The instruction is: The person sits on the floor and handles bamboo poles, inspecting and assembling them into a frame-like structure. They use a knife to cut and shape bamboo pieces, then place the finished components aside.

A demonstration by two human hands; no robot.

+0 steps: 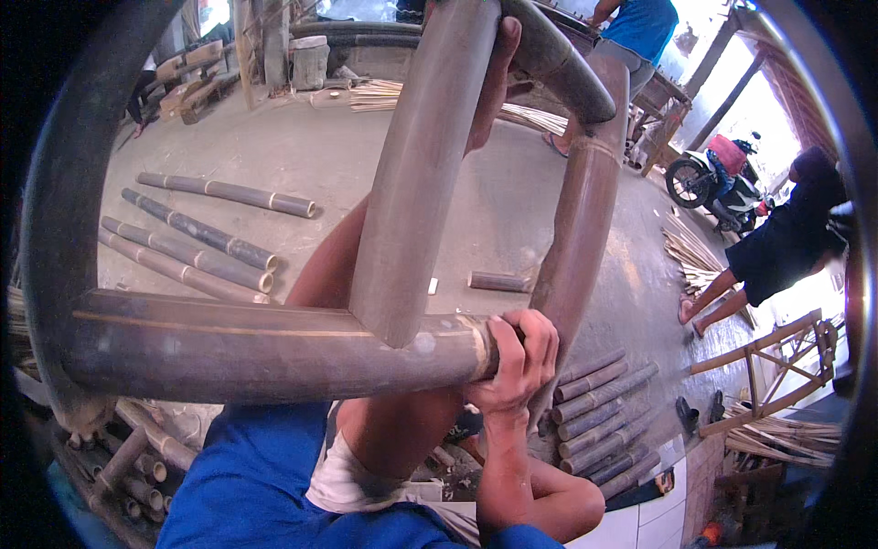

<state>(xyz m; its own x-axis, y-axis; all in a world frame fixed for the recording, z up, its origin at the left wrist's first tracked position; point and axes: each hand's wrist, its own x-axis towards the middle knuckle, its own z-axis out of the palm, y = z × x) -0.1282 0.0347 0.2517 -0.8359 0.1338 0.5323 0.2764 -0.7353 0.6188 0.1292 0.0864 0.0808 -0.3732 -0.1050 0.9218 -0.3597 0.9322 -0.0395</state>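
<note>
A dark brown bamboo frame point(265, 352) fills the near view, made of thick poles joined together. My right hand point(517, 361) wraps its fingers around the right end of the low horizontal pole, close to the curved side pole point(590, 201). Behind the slanting middle pole point(416, 183) my left arm reaches up. My left hand point(494, 87) grips that pole near its top; its palm is hidden, with the thumb and a fingertip showing at the right edge. The middle pole's lower end meets the horizontal pole.
Several cut bamboo poles point(224, 194) lie on the floor at left, and more point(594, 416) at right. A person in dark clothes point(796, 229) stands at right, near a motorbike point(718, 178). Another in a blue shirt point(645, 27) is at the back. A bamboo rack point(759, 352) stands lower right.
</note>
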